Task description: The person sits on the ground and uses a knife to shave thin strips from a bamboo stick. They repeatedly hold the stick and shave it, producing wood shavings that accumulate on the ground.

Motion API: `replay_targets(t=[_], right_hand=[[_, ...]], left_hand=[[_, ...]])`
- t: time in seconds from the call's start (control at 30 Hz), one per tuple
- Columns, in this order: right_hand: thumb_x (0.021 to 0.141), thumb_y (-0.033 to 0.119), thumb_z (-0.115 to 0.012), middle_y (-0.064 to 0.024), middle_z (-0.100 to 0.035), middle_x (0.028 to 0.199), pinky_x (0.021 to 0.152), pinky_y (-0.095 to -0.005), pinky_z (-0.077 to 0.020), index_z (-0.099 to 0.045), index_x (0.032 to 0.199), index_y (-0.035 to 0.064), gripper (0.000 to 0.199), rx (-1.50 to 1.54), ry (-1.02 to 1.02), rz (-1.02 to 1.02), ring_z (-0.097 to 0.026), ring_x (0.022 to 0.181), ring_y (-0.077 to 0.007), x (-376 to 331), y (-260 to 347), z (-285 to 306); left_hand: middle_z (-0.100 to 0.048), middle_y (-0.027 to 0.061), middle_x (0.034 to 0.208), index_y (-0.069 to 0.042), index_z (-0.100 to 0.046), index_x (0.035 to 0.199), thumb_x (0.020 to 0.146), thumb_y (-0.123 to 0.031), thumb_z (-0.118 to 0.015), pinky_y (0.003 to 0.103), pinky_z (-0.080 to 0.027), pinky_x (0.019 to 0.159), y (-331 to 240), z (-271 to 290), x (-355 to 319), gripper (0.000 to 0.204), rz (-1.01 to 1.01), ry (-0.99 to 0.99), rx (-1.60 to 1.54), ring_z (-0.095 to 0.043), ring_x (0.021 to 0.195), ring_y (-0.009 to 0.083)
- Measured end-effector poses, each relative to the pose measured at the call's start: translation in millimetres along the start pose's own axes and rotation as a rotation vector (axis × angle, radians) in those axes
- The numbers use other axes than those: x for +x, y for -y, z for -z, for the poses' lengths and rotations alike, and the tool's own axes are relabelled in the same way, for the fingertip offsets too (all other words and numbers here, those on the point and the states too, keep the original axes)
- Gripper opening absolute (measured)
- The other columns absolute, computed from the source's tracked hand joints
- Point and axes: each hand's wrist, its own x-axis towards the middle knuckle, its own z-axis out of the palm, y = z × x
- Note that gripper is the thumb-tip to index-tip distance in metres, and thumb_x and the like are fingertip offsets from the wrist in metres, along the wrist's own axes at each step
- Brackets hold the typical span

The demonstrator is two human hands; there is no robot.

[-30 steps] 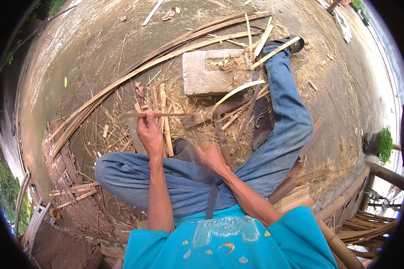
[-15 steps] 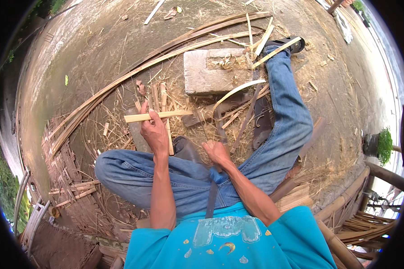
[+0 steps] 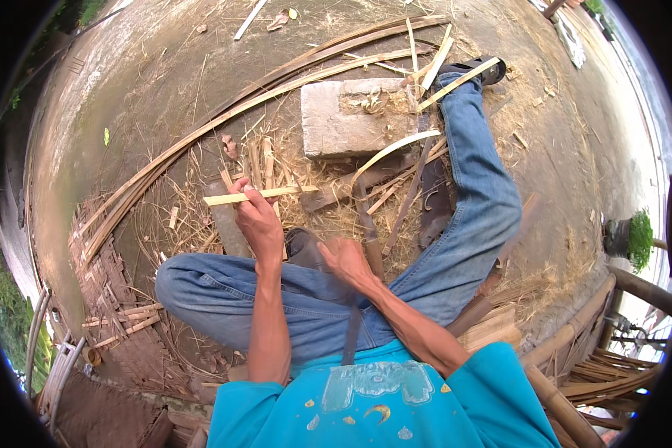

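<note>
A pale, flat bamboo strip (image 3: 220,199) lies crosswise in my left hand (image 3: 260,224), its fingers and thumb closed around it above my bent left knee. My right hand (image 3: 345,261) is closed and slightly smeared by motion. It grips a knife whose thin blade, blurred, reaches up toward the strip's right end. From that hand a long dark piece, seemingly the knife's handle (image 3: 352,332), runs back to my waist. The fingers of my right hand hide where the grip joins the blade.
A pale stone block (image 3: 322,119) stands ahead, with shavings on top. Long bamboo strips (image 3: 224,116) curve across the ground at left. Another curved strip (image 3: 396,153) lies before the block, and a dark blade-like piece (image 3: 369,231) rests among shavings near my right leg.
My right hand has moved left, bringing the knife blade closer to my left hand. The bamboo strip has turned slightly in my left hand and looks narrower.
</note>
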Motion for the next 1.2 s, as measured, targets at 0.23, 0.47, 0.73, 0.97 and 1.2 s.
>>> replay_targets(t=[0.23, 0.47, 0.73, 0.97, 1.2], right_hand=[[0.094, 0.033, -0.069, -0.0243, -0.060, 0.068, 0.062, -0.0479, -0.0483, -0.063, 0.079, -0.0040, 0.041, -0.066, 0.026, -0.128, -0.056, 0.061, -0.0377, 3.1, -13.4, 11.1], [0.093, 0.039, -0.067, -0.0310, -0.068, 0.084, 0.073, -0.0509, -0.0531, -0.070, 0.089, -0.0051, 0.044, -0.079, 0.031, -0.186, -0.069, 0.081, -0.0464, 4.4, -23.7, 12.6], [0.091, 0.047, -0.068, -0.0336, -0.070, 0.087, 0.081, -0.0520, -0.0536, -0.070, 0.091, -0.0094, 0.057, -0.115, 0.112, -0.273, -0.071, 0.088, -0.0463, 10.2, -44.2, 14.1], [0.089, 0.038, -0.078, -0.0239, -0.072, 0.100, 0.080, -0.0493, -0.0554, -0.070, 0.112, -0.0054, 0.049, -0.392, -0.511, 0.188, -0.071, 0.090, -0.0398, 5.0, -18.4, 24.1], [0.094, 0.022, -0.075, -0.0122, -0.074, 0.097, 0.078, -0.0370, -0.0556, -0.075, 0.117, 0.0069, 0.028, 0.154, 0.047, 0.152, -0.070, 0.086, -0.0246, 13.2, 30.1, 65.5]], left_hand=[[-0.063, 0.0188, 0.091, 0.001, -0.051, 0.127, 0.111, -0.017, -0.038, 0.039, -0.059, 0.065, -3.1, 4.5, 2.8, 0.027, 0.031, 0.034, 0.008, -0.069, 0.077, 0.0255], [-0.063, 0.0185, 0.100, 0.000, -0.051, 0.126, 0.111, -0.017, -0.037, 0.039, -0.060, 0.067, 5.9, 4.5, -0.3, 0.026, -0.031, 0.036, -0.031, -0.069, 0.081, 0.0251], [-0.062, 0.0147, 0.091, -0.002, -0.055, 0.124, 0.111, -0.017, -0.038, 0.035, -0.062, 0.065, 4.3, 13.8, 9.9, 0.027, 0.004, -0.020, -0.024, -0.070, 0.078, 0.0216], [-0.061, 0.0087, 0.060, 0.003, -0.063, 0.082, 0.110, -0.037, -0.047, 0.032, -0.058, 0.051, -13.6, 53.7, 25.5, 0.051, 0.158, -0.181, 0.026, -0.066, 0.052, 0.0178], [-0.058, 0.0075, 0.052, -0.002, -0.058, 0.073, 0.099, -0.057, -0.062, 0.033, -0.057, 0.044, -8.7, 53.5, 26.2, 0.061, 0.279, -0.074, -0.140, -0.064, 0.045, 0.0184]])
